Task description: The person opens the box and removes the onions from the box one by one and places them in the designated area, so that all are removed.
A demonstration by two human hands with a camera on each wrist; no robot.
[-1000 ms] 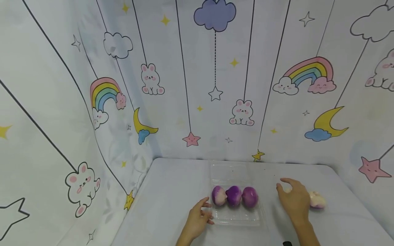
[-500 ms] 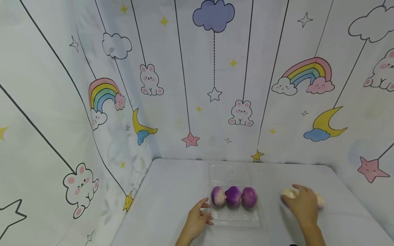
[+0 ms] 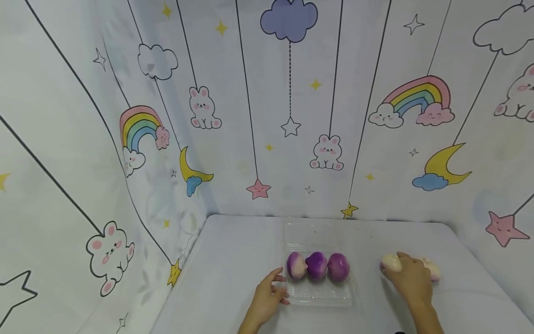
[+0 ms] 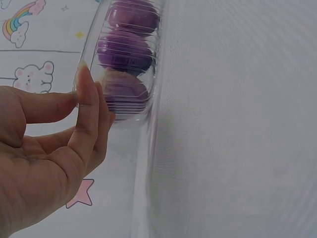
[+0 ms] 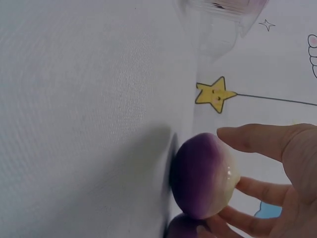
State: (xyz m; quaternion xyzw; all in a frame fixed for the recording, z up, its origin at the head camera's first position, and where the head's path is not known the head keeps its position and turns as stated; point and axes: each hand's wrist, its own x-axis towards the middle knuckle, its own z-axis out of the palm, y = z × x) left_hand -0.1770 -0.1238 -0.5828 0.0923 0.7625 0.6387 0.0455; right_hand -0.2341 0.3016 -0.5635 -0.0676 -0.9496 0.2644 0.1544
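Observation:
A clear plastic box [image 3: 321, 294] lies with its lid spread open behind it. Inside, three purple-and-white turnips stand in a row: left turnip [image 3: 296, 266], middle turnip [image 3: 316, 266], right turnip [image 3: 338, 267]. My left hand [image 3: 266, 294] pinches the box's left edge between thumb and fingers, as the left wrist view shows. On the right, my right hand [image 3: 410, 278] grips another turnip [image 5: 203, 176], thumb on one side and fingers on the other; it sits on or just above the table. A further turnip [image 3: 432, 270] lies beside it, partly hidden by the hand.
The white table [image 3: 233, 260] runs back to a fabric curtain [image 3: 300, 153] printed with clouds, rabbits and stars. Another curtain side hangs along the left. A small dark object [image 3: 399, 332] peeks in at the bottom edge.
My right hand has moved right and down onto the nearer turnip and closed its fingers round it. The left hand has stayed at the box's edge.

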